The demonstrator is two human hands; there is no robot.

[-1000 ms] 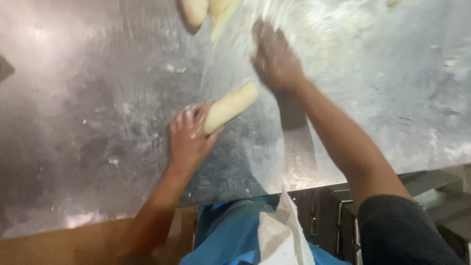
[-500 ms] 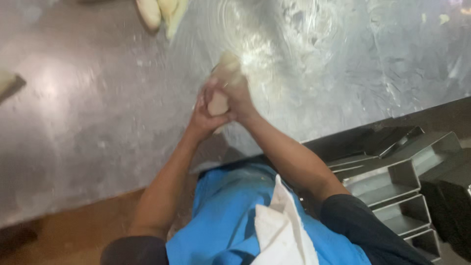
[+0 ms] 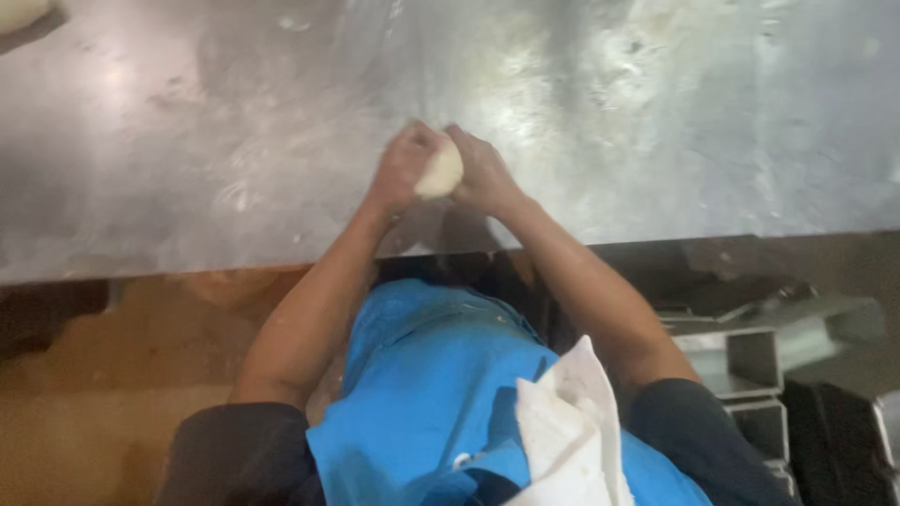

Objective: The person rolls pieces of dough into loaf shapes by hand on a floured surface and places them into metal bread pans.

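Two hands meet at upper centre of the frame, cupped around one pale dough piece [image 3: 439, 172]. Left hand [image 3: 401, 167] wraps the dough's left side, fingers curled over the top. Right hand [image 3: 483, 169] closes on the right side. Both grasp the dough between them; only a rounded, cream-coloured face shows in the gap.

Dough: held just above or on the near part of the steel table [image 3: 656, 112]; contact with the surface cannot be told. Most of it is hidden by the palms, so its long axis is unclear. The exposed face looks rounded and turns toward the lower left of the frame.

Surface: brushed metal, dull grey, filling the whole upper half of the frame. Whitish flour smears show at top centre and upper right. Near edge of the table runs left to right across mid-frame, slightly tilted. Another pale lump [image 3: 21, 11] sits cut off at the top left corner, well apart from the hands.

Room: below the table edge, brownish floor [image 3: 103, 375] at lower left. Stacked grey metal trays [image 3: 769, 356] at lower right, under the table level. Bottom centre: blue apron [image 3: 422, 394] over dark sleeves, with a white cloth [image 3: 562, 431] tucked at the front. Picture is soft and blurred throughout.
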